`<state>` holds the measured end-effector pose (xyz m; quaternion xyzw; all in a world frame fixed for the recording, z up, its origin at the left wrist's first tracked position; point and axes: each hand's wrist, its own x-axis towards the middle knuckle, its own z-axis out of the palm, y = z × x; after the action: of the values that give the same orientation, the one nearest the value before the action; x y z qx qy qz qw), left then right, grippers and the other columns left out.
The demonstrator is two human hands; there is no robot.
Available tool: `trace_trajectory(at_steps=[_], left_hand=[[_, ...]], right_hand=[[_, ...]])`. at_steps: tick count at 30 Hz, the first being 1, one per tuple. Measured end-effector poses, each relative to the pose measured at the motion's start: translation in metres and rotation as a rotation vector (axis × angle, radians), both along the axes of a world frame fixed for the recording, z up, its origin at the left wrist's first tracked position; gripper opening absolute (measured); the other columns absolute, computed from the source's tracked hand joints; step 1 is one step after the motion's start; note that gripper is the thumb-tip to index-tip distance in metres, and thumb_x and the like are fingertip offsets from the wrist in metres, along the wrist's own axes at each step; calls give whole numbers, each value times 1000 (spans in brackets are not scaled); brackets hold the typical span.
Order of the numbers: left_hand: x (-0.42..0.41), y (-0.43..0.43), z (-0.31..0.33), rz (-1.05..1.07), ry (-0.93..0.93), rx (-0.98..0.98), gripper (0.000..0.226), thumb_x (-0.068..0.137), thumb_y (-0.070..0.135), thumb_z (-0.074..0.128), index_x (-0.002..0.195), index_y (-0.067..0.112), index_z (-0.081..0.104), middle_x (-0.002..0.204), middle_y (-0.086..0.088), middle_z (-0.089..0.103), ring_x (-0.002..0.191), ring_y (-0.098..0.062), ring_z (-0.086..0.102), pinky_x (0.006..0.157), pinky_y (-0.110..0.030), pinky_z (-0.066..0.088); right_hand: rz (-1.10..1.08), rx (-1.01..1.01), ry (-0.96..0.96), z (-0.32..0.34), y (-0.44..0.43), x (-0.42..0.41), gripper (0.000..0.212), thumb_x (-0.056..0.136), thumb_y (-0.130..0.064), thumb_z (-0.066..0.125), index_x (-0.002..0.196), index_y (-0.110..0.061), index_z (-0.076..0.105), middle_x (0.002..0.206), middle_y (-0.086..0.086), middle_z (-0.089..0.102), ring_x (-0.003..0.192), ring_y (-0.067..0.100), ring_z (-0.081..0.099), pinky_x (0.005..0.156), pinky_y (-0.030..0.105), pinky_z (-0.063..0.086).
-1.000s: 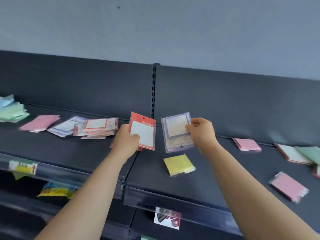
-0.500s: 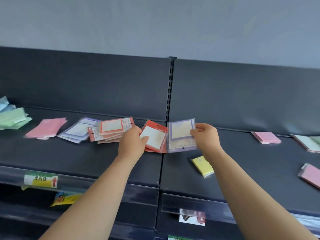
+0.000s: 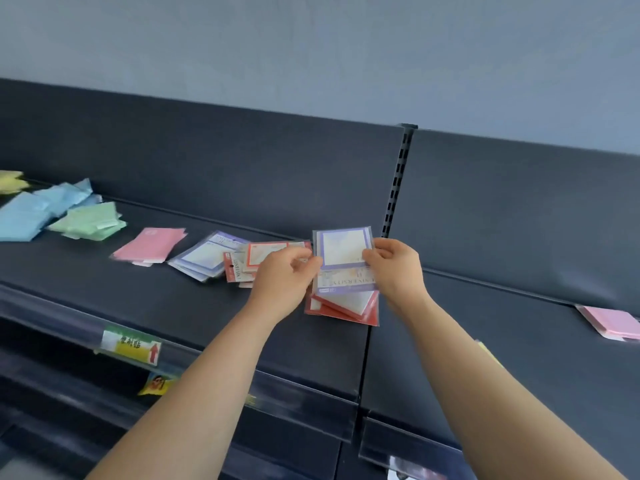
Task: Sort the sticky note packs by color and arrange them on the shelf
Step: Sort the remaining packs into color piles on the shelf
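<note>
Dark grey metal shelf point(image 3: 194, 306) under a pale blue-grey wall is where all the sorting happens. Held just above it, near the slotted upright point(image 3: 398, 188), is a purple-bordered sticky note pack point(image 3: 343, 254) in a clear plastic sleeve, its face turned toward the camera. The right hand point(image 3: 394, 271) pinches its right edge between thumb and fingers. The left hand point(image 3: 285, 277) has curled fingertips on its left edge, so both hands grasp the same pack. Directly below it, red-bordered packs point(image 3: 346, 308) appear to lie flat on the shelf, partly hidden by the held pack.

Just to the left sits a loose pile of orange-red-bordered packs point(image 3: 258, 258), overlapping a fanned pile of purple-bordered packs point(image 3: 204, 256). Further left come a flat pink pack point(image 3: 150, 244), a green pile point(image 3: 90, 221), a blue pile point(image 3: 27, 214) and a yellow corner point(image 3: 10, 183) at the frame edge. Well apart on the right lies another pink pack point(image 3: 613, 323).

The step in hand looks like placing this purple pack with its own colour. The next move calls for one hand to let go while the other carries the pack leftward, past the orange-red pile, and lays it squarely on the fanned purple pile without pushing that pile further into its neighbour. The red packs below and the pink pack on the right would then need to join their matching groups.
</note>
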<state>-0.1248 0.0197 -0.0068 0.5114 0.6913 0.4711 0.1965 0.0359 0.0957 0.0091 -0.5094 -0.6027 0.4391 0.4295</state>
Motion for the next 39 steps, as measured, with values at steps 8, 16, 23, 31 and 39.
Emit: trace_trajectory(at_steps=[8,16,23,31,39], left_hand=[[-90,-14,12,152,-101,90,13,90,10,59,98,18,66,86,7,68,72,-11,64,63,-30,57],[-193,-18,4,140,96,-25,45,88,9,63,68,34,31,84,-1,48,76,-17,44,73,-30,37],[-232,-4,-13,57,202,-129,37,92,11,60,70,30,37,85,-5,53,77,-17,45,71,-32,40],[-236,-3,-11,39,480,-147,15,92,20,60,99,8,62,107,-9,62,97,-25,56,81,-35,47],[-179,-5,15,-70,653,18,35,98,29,48,128,16,58,126,-5,58,113,-29,50,92,-38,39]], right_hand=[[186,61,-131,1,-11,-94,18,87,-7,54,97,4,62,100,26,65,65,27,58,64,36,49],[231,118,-309,-11,-20,-200,10,87,-17,62,81,-10,67,65,1,66,53,11,54,56,31,48],[124,191,-704,-15,-25,-234,43,87,-32,59,58,-17,32,58,-1,49,54,23,44,48,28,30],[86,256,-820,-11,-33,-235,22,89,-29,55,68,-22,59,75,-2,59,76,24,56,56,29,41],[-100,421,-813,-4,-47,-171,28,95,-24,53,117,-13,66,121,2,61,109,22,56,86,32,46]])
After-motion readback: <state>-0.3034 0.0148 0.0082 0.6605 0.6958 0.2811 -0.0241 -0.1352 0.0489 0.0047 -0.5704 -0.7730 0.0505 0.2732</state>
